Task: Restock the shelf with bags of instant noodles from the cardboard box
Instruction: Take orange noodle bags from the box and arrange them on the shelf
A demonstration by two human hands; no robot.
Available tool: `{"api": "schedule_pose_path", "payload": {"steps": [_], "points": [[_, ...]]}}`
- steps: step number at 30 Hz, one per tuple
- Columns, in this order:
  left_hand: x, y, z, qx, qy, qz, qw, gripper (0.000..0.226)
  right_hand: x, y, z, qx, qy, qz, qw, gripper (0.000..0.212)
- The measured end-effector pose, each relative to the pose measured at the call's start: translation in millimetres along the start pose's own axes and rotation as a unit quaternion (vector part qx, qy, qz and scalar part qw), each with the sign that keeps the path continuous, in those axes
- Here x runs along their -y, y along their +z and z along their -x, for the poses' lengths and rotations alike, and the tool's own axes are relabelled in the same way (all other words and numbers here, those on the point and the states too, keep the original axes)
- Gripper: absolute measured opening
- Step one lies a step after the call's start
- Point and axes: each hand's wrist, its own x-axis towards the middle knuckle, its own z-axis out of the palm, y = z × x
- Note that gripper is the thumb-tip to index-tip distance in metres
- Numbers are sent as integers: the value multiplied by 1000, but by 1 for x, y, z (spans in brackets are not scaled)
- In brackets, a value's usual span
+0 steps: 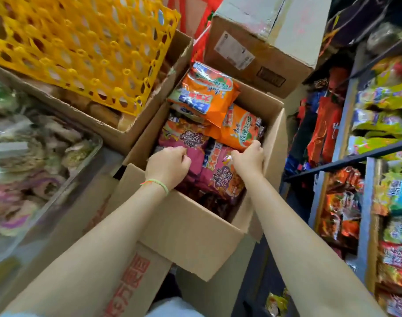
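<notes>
- The shelf (364, 156) stands to your right, well apart from the box (191, 227) in front of you.
- The pink bags (220, 177) lie in the box's near half, long axis running away from you, orange bags (209, 97) beyond.
- Your left hand (168, 167) curls onto a pink bag; your right hand (249, 156), nearer the shelf, seems to pinch a bag's top edge, though its fingers are hidden.

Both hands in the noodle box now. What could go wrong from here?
1. The top orange bag leans over the cardboard box rim; pulling the pink bags may tip it out.
2. Both the left hand and the right hand grip crinkly packs; squeezing could crush noodles.
3. The shelf already looks crowded.
</notes>
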Motion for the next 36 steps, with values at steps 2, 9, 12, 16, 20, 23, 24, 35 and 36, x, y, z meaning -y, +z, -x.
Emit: {"api": "schedule_pose_path", "payload": {"steps": [2, 9, 12, 16, 20, 23, 24, 35, 36], "points": [[1, 2, -2, -15, 1, 6, 1000, 23, 9, 7, -17, 7, 52, -6, 999, 64], [2, 6, -8, -30, -2, 16, 999, 23, 15, 10, -24, 4, 45, 66, 997, 62], [3, 7, -8, -21, 2, 15, 1000, 22, 10, 0, -13, -37, -26, 43, 998, 51], [3, 6, -9, -16, 3, -4, 1000, 26, 20, -14, -6, -28, -99, 16, 995, 17], [-4, -3, -4, 42, -26, 73, 996, 41, 36, -22, 23, 22, -143, -68, 987, 12], [-22, -11, -6, 231, -251, 498, 797, 61, 44, -16, 70, 104, -208, -104, 967, 19], [-25, -13, -6, 278, -290, 587, 703, 70, 44, -12, 84, 144, -232, -98, 957, 20], [16, -33, 0, 89, -283, 640, 708, 46, 57, -27, 34, 95, -150, -132, 975, 6], [18, -35, 1, 72, -286, 624, 723, 49, 57, -22, 18, 76, -102, -122, 984, 15]]}}
